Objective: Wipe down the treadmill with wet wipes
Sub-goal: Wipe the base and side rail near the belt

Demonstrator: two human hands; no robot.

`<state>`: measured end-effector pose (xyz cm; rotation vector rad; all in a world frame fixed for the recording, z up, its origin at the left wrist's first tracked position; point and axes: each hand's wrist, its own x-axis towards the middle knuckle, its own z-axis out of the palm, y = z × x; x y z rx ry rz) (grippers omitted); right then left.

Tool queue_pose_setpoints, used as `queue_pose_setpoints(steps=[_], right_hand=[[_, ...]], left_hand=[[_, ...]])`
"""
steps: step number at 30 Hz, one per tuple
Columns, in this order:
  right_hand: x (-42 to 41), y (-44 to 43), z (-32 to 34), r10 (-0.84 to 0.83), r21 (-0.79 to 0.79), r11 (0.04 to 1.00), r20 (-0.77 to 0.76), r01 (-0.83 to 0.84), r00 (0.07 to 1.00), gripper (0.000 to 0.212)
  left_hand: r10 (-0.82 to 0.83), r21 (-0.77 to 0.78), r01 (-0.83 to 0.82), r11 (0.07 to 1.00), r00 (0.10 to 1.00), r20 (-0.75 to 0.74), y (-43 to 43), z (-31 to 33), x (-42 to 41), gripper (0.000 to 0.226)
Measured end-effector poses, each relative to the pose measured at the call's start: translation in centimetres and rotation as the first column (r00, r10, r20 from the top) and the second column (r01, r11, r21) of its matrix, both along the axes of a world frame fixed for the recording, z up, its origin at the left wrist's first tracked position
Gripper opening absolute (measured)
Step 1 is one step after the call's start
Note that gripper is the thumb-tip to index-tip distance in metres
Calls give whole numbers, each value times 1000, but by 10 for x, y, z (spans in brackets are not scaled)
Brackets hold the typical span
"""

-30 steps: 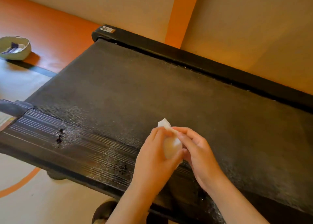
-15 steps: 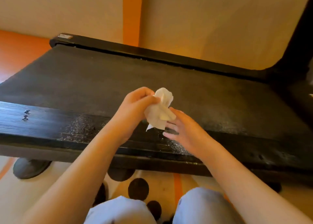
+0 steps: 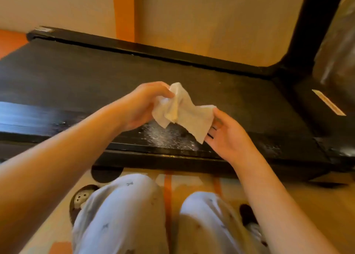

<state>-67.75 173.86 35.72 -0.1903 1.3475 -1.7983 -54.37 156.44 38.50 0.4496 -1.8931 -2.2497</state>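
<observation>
floor (image 3: 311, 205): tan, orange stripes | treadmill (image 3: 86, 76) stands on it in front of me | near rail (image 3: 167, 138) wet, speckled white

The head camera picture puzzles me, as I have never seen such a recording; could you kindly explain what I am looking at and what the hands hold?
There is no machine here. A person wears a wide-angle camera on the head, so you look forward and down along their bare arms. The left hand grips one end of a white wet wipe. The right hand pinches its other edge between thumb and fingers, and the wipe hangs in the air above the treadmill. The wide black surface is the running belt. The glossy strip nearer the person is the side rail, which shows wet smears below the wipe. The black post at the upper right is the treadmill's upright. At the bottom are the person's knees in light patterned trousers.
</observation>
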Motion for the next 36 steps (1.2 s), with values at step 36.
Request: queue_pose_setpoints(steps=[36], right_hand=[[-382, 302, -63, -324, 364, 733, -556, 575, 765, 19]], left_hand=[[-33, -142, 82, 986, 947, 319, 206, -117, -453, 10]])
